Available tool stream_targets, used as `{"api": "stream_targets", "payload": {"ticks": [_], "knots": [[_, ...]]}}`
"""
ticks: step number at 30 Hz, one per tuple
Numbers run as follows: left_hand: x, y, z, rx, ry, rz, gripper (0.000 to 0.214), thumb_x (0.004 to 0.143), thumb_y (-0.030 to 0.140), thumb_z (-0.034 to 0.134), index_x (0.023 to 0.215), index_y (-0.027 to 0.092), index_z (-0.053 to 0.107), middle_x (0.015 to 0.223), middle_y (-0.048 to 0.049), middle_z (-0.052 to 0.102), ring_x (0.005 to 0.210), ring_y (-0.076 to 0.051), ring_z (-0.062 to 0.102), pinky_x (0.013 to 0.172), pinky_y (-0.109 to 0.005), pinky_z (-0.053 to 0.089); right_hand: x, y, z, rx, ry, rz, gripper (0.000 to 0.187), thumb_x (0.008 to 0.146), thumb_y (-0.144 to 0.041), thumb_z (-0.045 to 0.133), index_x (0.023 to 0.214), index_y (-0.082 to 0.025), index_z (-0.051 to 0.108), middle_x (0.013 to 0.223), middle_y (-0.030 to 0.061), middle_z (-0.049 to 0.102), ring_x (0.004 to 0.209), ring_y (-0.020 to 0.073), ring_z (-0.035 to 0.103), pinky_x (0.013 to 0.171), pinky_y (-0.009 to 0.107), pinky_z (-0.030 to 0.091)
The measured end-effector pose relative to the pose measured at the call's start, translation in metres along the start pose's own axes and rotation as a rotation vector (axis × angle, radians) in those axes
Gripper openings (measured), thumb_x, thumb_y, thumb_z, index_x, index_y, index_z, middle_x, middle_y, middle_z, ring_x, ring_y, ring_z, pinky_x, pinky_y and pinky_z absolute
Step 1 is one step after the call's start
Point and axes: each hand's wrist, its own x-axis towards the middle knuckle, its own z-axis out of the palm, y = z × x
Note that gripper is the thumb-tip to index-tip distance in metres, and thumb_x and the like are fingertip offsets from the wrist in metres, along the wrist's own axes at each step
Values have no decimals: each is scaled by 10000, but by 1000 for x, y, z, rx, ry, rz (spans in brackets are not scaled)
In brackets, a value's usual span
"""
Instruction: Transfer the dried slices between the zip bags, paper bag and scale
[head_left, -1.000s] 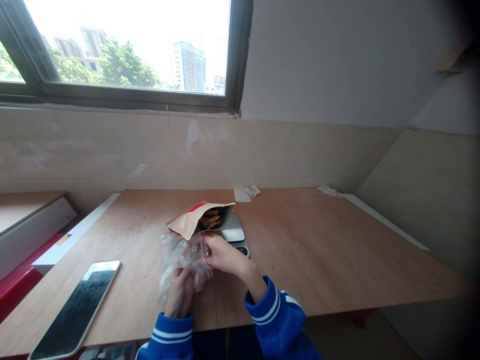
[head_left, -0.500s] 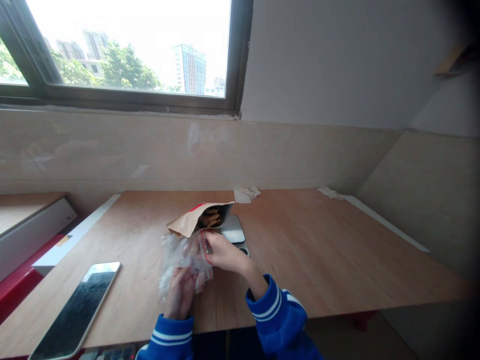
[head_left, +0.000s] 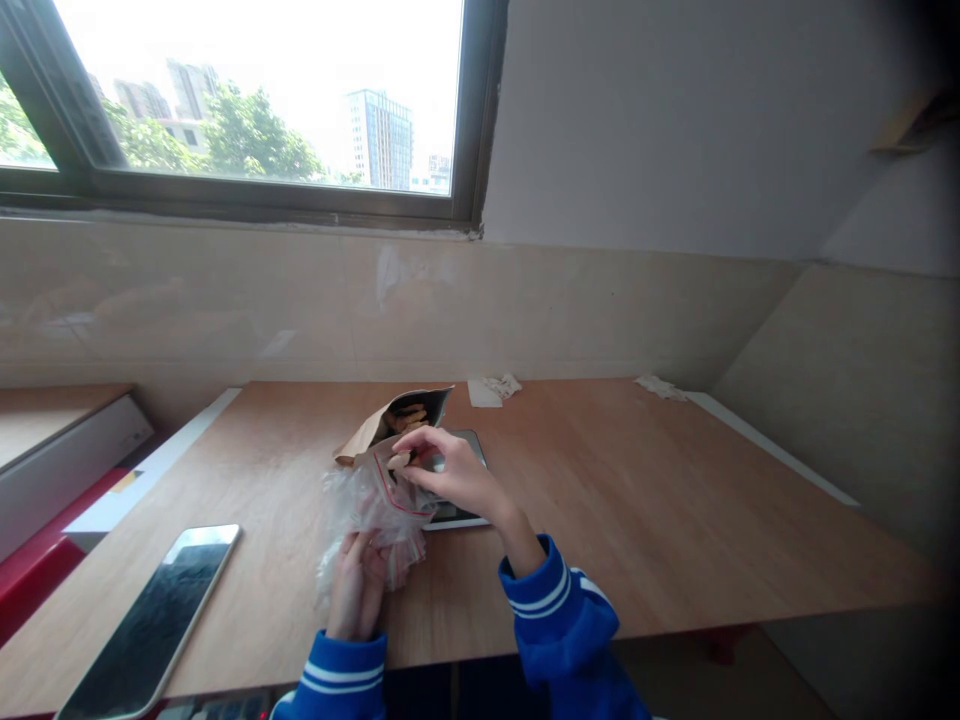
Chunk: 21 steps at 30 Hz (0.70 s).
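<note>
Tan piece [head_left: 399, 461] pinched in right hand [head_left: 457, 473]

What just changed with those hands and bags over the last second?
The right hand has risen over the mouth of the clear zip bag, seemingly pinching a pale piece of food. The brown paper pouch has tipped up, showing more of the kitchen scale. The left hand still holds the bag; the phone hasn't moved.
</note>
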Motion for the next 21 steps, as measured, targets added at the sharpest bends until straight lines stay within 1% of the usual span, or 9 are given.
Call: {"api": "stream_targets", "payload": {"ticks": [3,6,9,11,15,19,21], "knots": [[-2,1,2,4,12,13,360,745,64,595,1082,186,616,882,-35,723,764,-168,689,711,-278,558,9,-2,-1,208,81,-57,251,770,-267,641,1007,-195,598,1037,47,638,919,150,612,824,290,504],[-5,4,5,-32,-38,-5,326,768,81,592,1066,207,631,961,-66,717,862,-196,686,753,-293,555,16,3,4,361,220,-83,309,775,-321,648,1045,-206,550,1058,53,613,930,151,611,833,290,515],[-8,6,9,-57,-69,-57,352,778,76,581,1095,221,629,1049,-86,699,955,-223,667,793,-307,549,18,10,11,392,315,-96,321,789,-329,627,1069,-221,513,1053,49,590,974,155,591,871,291,503],[-9,8,11,-62,-64,-65,376,790,81,562,1131,229,613,1081,-81,690,977,-230,659,802,-325,551,17,13,14,395,312,-109,310,785,-319,623,1055,-221,508,1023,45,582,963,155,584,878,291,497],[-9,9,13,-63,-62,-71,361,806,105,530,1135,226,616,1070,-77,692,985,-231,653,808,-339,556,13,12,10,405,243,-144,208,791,-274,588,974,-210,514,974,42,575,925,157,579,852,296,493],[-10,10,13,-76,-85,-108,356,825,115,496,1148,213,608,1101,-70,680,1004,-222,641,842,-352,543,14,10,-1,250,171,-151,27,780,-219,543,791,-199,528,899,39,558,910,171,569,816,299,483],[-10,10,12,-103,-73,-121,346,834,125,485,1145,213,608,1102,-60,681,997,-213,641,860,-361,533,16,11,-6,158,140,-166,60,773,-186,526,714,-197,531,882,42,548,927,179,565,812,300,478]]}}
